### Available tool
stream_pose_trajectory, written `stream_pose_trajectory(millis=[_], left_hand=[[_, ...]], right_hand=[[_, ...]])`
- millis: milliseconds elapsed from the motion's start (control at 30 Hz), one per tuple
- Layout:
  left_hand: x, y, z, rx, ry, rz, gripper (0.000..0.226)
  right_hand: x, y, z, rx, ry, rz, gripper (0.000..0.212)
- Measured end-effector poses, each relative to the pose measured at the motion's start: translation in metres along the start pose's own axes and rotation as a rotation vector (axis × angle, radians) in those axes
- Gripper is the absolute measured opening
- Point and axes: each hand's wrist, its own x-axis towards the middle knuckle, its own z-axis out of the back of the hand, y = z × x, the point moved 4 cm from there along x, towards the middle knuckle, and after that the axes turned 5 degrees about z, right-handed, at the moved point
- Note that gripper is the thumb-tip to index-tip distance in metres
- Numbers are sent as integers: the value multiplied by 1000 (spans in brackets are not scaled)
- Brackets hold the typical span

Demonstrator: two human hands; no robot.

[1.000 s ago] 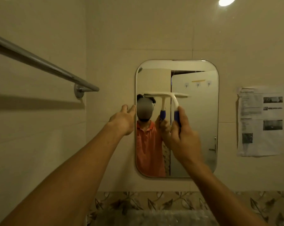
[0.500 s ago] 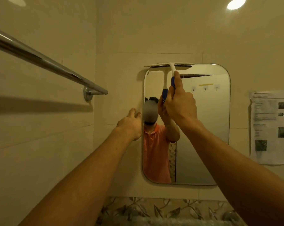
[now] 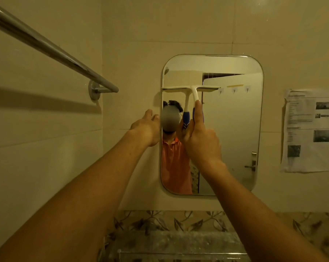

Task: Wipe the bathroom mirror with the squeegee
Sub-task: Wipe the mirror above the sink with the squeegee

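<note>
On the mirror [image 3: 235,129], squeegee [image 3: 192,91] in right hand [image 3: 199,140]

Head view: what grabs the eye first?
The right hand holds a white squeegee across the upper left of the wall mirror, centre frame. The left hand reaches to the mirror's left edge; a chrome towel rail runs along the left wall.

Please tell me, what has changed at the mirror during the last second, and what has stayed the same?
The squeegee rose to the top edge of the mirror half a second ago and has now been pulled down again, its blade across the upper left part. The right hand moved it, holding the blue handle throughout. The left hand stayed at the mirror's left edge, fingers relaxed, holding nothing.
</note>
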Motion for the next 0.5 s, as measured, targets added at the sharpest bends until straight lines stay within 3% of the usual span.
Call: stream_pose_trajectory(millis=[233,500], left_hand=[[-4,5,8,-109,-51,-13,91],[-8,4,6,-81,-62,-45,93]], right_hand=[[-52,-13,-15,4,19,-48,67],[-114,-27,-37,-51,77,-104,78]])
